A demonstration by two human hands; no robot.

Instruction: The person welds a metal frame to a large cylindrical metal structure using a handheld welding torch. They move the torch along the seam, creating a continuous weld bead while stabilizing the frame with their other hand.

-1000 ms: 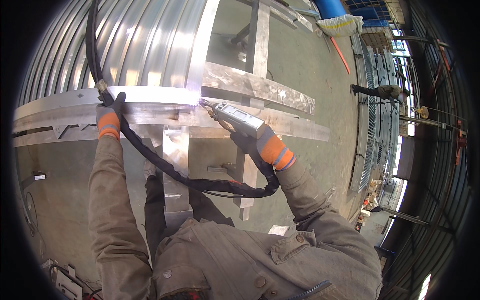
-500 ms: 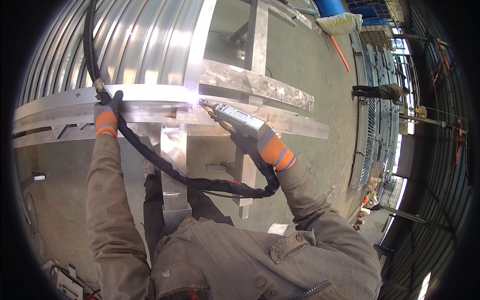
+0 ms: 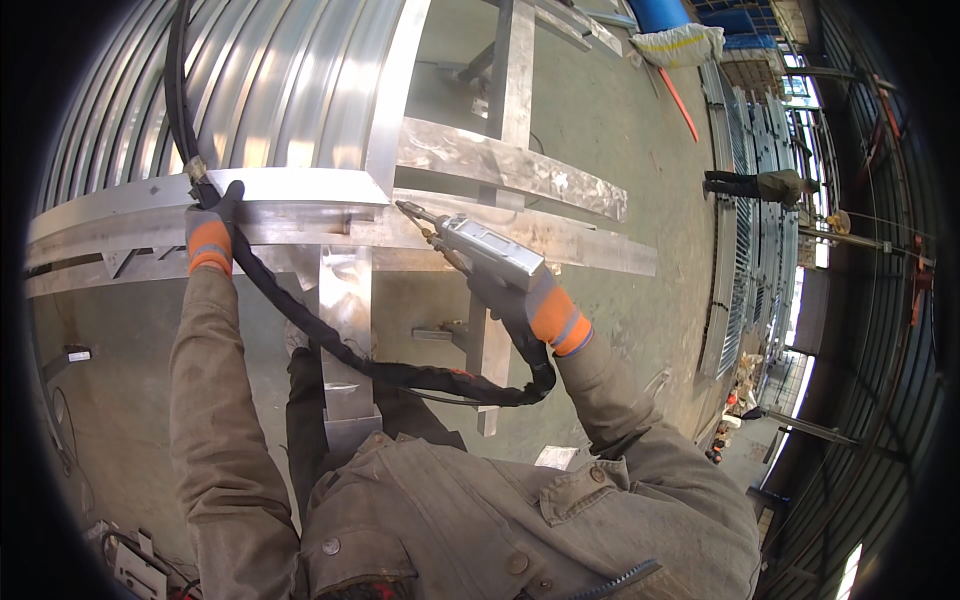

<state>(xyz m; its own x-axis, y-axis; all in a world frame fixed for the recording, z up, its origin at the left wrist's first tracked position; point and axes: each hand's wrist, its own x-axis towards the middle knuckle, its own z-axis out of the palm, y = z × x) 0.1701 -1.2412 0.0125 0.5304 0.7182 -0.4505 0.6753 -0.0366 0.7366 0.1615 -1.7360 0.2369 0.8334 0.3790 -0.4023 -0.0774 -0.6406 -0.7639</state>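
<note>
A silver handheld welding gun [image 3: 492, 250] is gripped in my right hand [image 3: 535, 305], which wears an orange and grey glove. Its narrow nozzle points up and left, close to the corner of a shiny metal frame [image 3: 290, 187]; no glow shows at the tip. My left hand [image 3: 212, 232], gloved alike, is wrapped round the black sleeved cable [image 3: 290, 305] at the frame's near edge, thumb up. From there the cable sags in a loop and rises to the gun's handle. Ribbed metal slats [image 3: 270, 90] run away from the frame's near bar.
Under the frame stand metal support beams [image 3: 510, 165] and an upright beam [image 3: 347, 300] close to my legs. Stacked metal panels [image 3: 735, 230] line the right side, where another person [image 3: 770, 185] stands. A white sack [image 3: 680, 47] and a red bar [image 3: 680, 105] lie at the far right.
The bright welding flash at the frame corner has gone out. My right hand has drawn the gun slightly down and right from the corner. My left hand has hardly moved.
</note>
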